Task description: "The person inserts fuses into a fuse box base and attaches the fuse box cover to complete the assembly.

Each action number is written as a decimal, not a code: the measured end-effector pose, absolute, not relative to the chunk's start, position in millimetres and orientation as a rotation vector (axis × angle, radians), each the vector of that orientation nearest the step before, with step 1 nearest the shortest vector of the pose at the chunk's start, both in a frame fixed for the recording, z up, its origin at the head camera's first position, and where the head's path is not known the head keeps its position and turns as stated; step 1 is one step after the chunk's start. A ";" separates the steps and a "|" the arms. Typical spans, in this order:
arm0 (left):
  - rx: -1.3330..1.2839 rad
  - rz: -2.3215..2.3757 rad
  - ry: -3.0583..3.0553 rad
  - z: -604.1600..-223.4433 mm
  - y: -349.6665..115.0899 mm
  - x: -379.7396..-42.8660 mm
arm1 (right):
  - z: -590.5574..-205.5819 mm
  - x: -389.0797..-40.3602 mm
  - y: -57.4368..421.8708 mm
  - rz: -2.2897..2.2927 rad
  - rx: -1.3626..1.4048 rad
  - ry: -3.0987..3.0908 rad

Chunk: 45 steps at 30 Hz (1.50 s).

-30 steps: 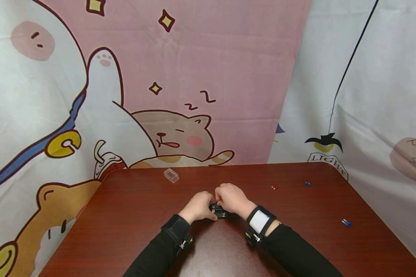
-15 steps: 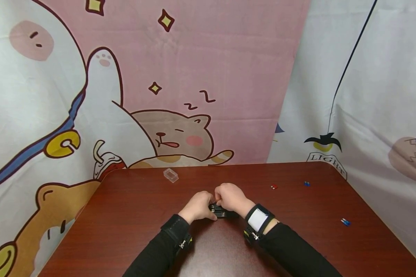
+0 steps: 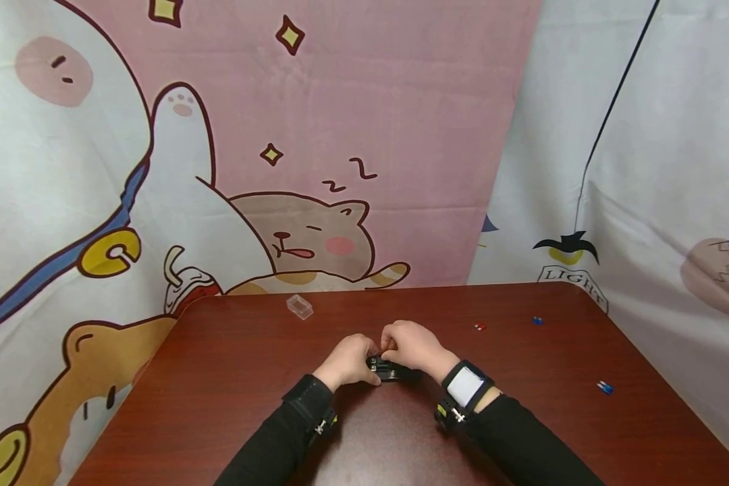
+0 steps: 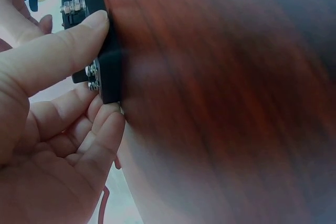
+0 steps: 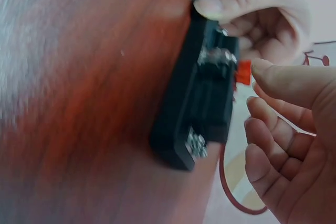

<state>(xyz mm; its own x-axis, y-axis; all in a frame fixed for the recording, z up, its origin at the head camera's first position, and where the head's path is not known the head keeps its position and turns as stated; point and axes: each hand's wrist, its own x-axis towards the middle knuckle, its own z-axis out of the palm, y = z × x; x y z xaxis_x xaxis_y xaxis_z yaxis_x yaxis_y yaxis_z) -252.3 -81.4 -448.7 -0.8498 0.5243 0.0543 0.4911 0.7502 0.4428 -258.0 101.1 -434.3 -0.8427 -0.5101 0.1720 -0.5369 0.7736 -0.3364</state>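
Table [image 3: 231,405] carries blk device [image 3: 391,374], clr box [image 3: 300,307], sm pcs [image 3: 605,388].

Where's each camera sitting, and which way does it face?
Head: on the person's head, facing forward and down over the table to the cloth; left hand, right hand and sleeves show.
Left wrist: on that wrist, facing the left hand gripping the block; part of the right hand shows.
Right wrist: on that wrist, facing the right hand at the red piece; the left hand shows beyond.
Both wrist views share block, table and hands.
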 end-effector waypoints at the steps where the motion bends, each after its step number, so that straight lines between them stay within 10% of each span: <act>1: 0.826 0.696 2.870 -448.9 -81.0 -252.2 | -433.1 -258.0 104.5 0.594 0.843 -2.892; 45: 0.776 0.662 2.888 -450.9 -79.6 -250.0 | -430.3 -288.2 277.7 0.629 0.143 -3.086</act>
<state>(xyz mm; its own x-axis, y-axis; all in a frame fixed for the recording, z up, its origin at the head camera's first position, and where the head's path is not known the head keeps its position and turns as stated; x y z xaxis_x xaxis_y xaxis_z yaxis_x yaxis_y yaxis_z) -250.0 -79.6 -450.9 -0.8688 0.4940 0.0352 0.4600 0.7786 0.4269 -288.2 277.7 -430.3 -0.9958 -0.0911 0.0075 -0.0868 0.9163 -0.3909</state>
